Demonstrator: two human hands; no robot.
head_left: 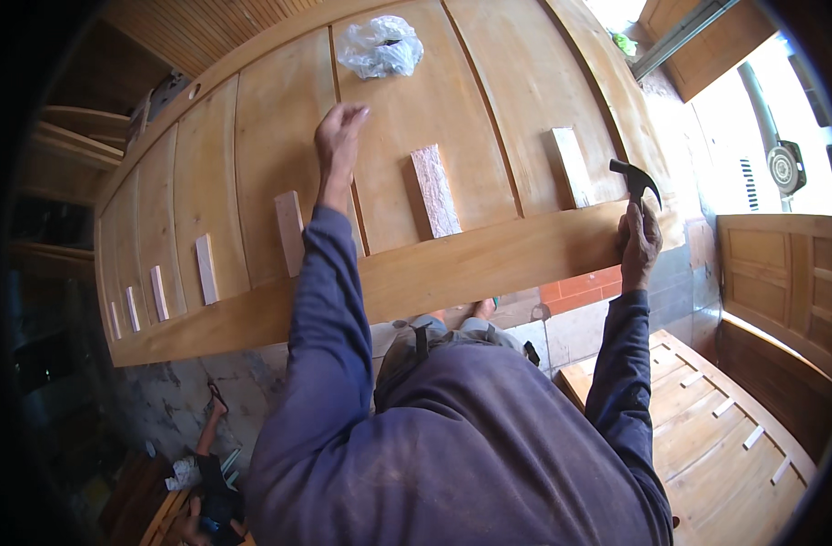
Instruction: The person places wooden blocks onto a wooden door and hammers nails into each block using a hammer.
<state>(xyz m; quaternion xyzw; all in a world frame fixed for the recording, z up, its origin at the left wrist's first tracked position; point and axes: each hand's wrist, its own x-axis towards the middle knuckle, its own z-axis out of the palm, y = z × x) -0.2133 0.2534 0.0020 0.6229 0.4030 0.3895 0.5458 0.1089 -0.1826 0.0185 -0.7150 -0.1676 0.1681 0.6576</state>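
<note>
A large panelled wooden door point(489, 264) lies flat in front of me, with several small wooden blocks set along its near rail. My left hand point(338, 136) reaches out over a middle panel with its fingers pinched together; whether something small is between them cannot be made out. My right hand point(639, 241) grips a black claw hammer point(636, 177) by the handle at the door's near right edge, head pointing up. A rough pale block point(434, 189) lies between the two hands, and another block point(570, 166) sits just left of the hammer.
A crumpled clear plastic bag point(380, 45) rests on the far part of the door. Another wooden door point(716, 428) lies low at the right. A wooden panel point(780, 264) leans at the right wall. Another person point(206, 482) sits on the floor at lower left.
</note>
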